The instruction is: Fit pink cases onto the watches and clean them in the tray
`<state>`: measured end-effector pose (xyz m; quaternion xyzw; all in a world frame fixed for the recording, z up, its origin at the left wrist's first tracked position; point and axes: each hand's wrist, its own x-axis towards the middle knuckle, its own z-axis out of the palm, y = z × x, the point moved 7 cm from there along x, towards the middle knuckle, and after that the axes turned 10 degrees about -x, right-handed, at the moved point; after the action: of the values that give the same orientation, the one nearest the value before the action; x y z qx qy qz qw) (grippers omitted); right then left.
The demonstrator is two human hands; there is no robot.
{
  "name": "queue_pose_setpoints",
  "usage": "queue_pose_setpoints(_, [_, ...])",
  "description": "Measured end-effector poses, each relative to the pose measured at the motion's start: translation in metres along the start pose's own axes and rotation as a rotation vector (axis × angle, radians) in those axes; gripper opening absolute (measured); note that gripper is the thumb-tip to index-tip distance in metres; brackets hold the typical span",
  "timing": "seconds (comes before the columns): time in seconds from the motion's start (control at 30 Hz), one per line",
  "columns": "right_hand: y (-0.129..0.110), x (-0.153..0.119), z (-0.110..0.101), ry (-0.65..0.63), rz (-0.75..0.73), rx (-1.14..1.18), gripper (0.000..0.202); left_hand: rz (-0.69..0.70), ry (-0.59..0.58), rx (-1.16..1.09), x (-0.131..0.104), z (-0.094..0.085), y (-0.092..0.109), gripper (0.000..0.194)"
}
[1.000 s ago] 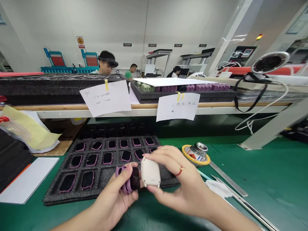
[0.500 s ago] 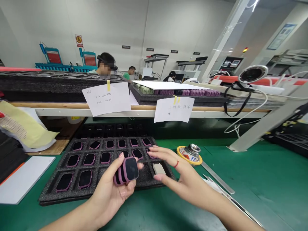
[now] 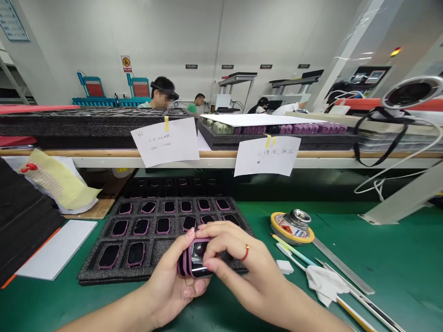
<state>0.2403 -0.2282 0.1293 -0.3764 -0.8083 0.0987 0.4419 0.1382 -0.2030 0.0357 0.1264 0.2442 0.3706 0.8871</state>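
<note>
My left hand (image 3: pixel 164 281) is wrapped round a small stack of purple-framed smartwatch bodies (image 3: pixel 185 263), held upright above the tray's front edge. The front smartwatch (image 3: pixel 198 254) faces me with its glossy black screen. Closed on its right side is my right hand (image 3: pixel 247 263), thumb and forefinger together against the screen and the other fingers over its top edge. Behind lies a black foam tray (image 3: pixel 147 275) with more such watches, one per pocket, in several rows. My right hand hides the tray's front right pockets.
Right of the tray lie a yellow-rimmed tape roll (image 3: pixel 284 233) with a metal-topped container, a steel ruler (image 3: pixel 346 267), brushes, tweezers and a white cloth (image 3: pixel 325 282). A shelf (image 3: pixel 214 162) with foam trays and paper notes crosses above. Co-workers sit beyond. White board (image 3: pixel 58 249) at left.
My right hand has come left from over the tray's right side and closed on the front watch in my left hand. The view has shifted, so the bench tools show more.
</note>
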Motion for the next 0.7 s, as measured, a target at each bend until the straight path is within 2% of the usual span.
queue_pose_setpoints(0.1, [0.005, -0.003, -0.025, 0.291, 0.033, 0.085, 0.013, -0.035, -0.039, -0.013, -0.001, 0.002, -0.002, 0.038])
queue_pose_setpoints(0.17, [0.004, -0.007, -0.036, 0.402, 0.044, 0.101, 0.016, -0.047, -0.067, -0.028, -0.003, 0.005, -0.002, 0.040])
queue_pose_setpoints(0.2, [0.002, -0.008, -0.038, 0.399, 0.031, 0.083, 0.017, -0.048, -0.079, -0.036, -0.003, 0.006, -0.001, 0.040])
queue_pose_setpoints(0.27, [-0.004, -0.006, -0.033, 0.293, -0.001, 0.015, 0.014, -0.048, -0.092, -0.051, -0.005, 0.009, 0.000, 0.042])
queue_pose_setpoints(0.3, [-0.007, -0.005, -0.028, 0.226, -0.017, -0.019, 0.020, -0.047, -0.092, -0.057, -0.005, 0.009, 0.000, 0.043])
queue_pose_setpoints(0.4, [-0.008, -0.004, -0.011, 0.075, -0.042, -0.053, 0.057, -0.025, -0.088, -0.063, -0.006, 0.010, 0.001, 0.041])
queue_pose_setpoints(0.43, [-0.007, -0.003, -0.006, 0.044, -0.039, -0.048, 0.062, -0.021, -0.090, -0.063, -0.006, 0.010, 0.001, 0.040])
queue_pose_setpoints(0.53, [-0.001, -0.002, 0.002, -0.009, -0.010, -0.018, 0.057, -0.032, -0.104, -0.066, -0.005, 0.009, -0.001, 0.040])
queue_pose_setpoints(0.7, [0.002, -0.003, 0.002, -0.024, -0.004, 0.023, 0.056, -0.023, -0.116, -0.073, -0.003, 0.006, -0.001, 0.039])
